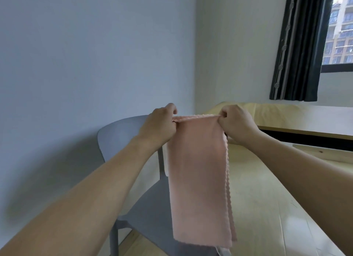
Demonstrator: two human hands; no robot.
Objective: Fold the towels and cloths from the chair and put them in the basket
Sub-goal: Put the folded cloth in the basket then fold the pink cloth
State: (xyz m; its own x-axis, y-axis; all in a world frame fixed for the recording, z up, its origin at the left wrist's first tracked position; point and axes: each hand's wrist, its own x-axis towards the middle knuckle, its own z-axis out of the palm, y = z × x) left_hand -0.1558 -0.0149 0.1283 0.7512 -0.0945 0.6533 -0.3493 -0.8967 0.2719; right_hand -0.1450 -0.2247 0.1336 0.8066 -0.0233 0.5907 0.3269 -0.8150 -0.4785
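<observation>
Nearest, at the bottom edge: a small pale grey scrap of cloth [223,251] peeking out just below the hanging towel, too little showing to tell what it is. Above it, hanging in the air in front of the chair: pink towel [200,179], doubled over lengthwise, two layers visible along the scalloped right edge, lower hem level with the chair seat. Behind and left of the towel: grey plastic chair [118,133], curved back toward the left wall, seat partly hidden by the fabric. Right of the chair: pale wooden floor [267,198], glossy.

Up at the towel's top edge, both arms stretched forward. Left hand [158,125] clenched on the top left corner, fabric pinched between thumb and curled fingers. Right hand [236,124] likewise gripping the top right corner, fingers curled round the fold. Top edge pulled taut and level between the two.

Farther right: light wooden platform [305,120] along the far wall. Beyond it: dark striped curtain [298,45] beside a window [342,26], apartment blocks outside. Basket out of view.
</observation>
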